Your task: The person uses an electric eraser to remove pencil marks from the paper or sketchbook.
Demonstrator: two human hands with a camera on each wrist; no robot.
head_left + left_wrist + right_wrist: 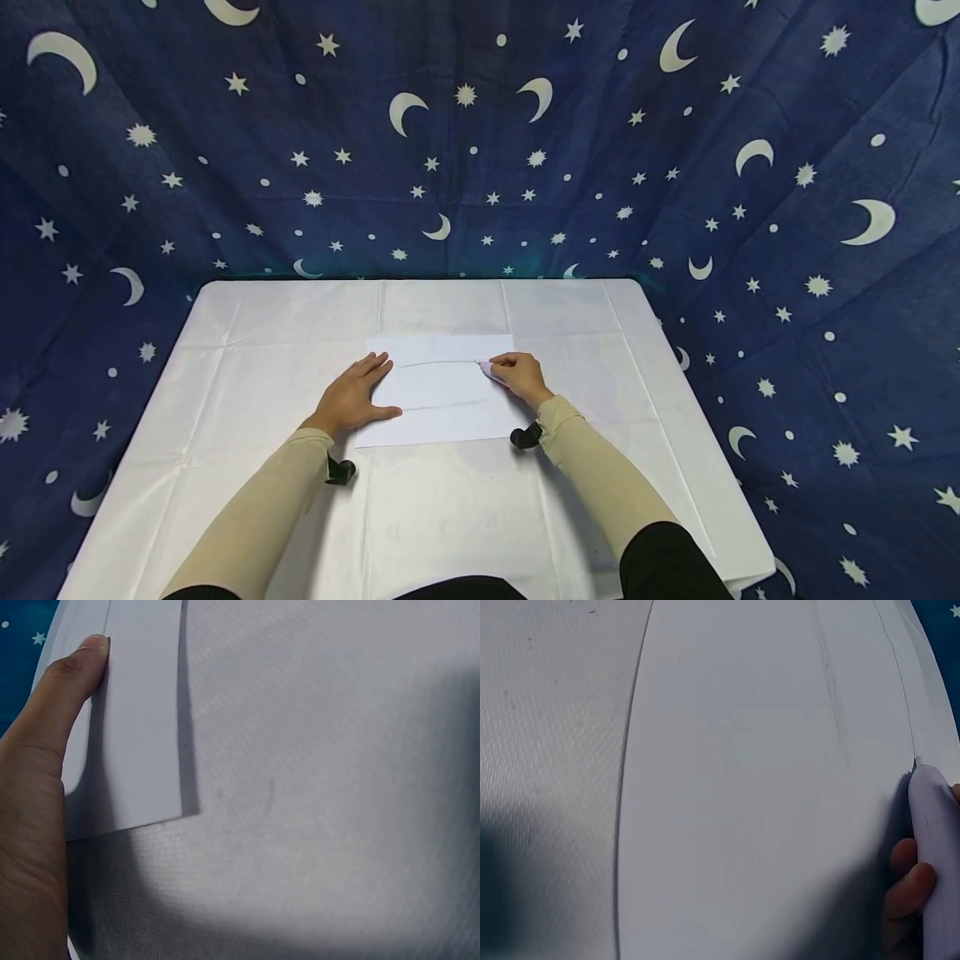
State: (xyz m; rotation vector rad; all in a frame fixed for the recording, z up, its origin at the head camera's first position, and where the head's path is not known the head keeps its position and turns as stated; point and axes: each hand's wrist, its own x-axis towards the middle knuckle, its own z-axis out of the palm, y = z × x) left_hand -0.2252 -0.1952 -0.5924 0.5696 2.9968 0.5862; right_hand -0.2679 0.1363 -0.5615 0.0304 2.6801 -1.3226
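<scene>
A white sheet of paper lies on the white-covered table and bears two thin, roughly parallel lines. My left hand rests with spread fingers on the sheet's left side; its thumb lies over the paper in the left wrist view. Near the sheet's right side, my right hand grips a pale purple pen-shaped tool with a short narrow tip. That tip touches the paper at the right end of the upper line. The lower line runs nearer the front edge.
The table has a creased white cover and rounded far corners. Dark blue cloth with moons and stars hangs behind and at both sides. A dark wrist mount sits at the right cuff, another at the left.
</scene>
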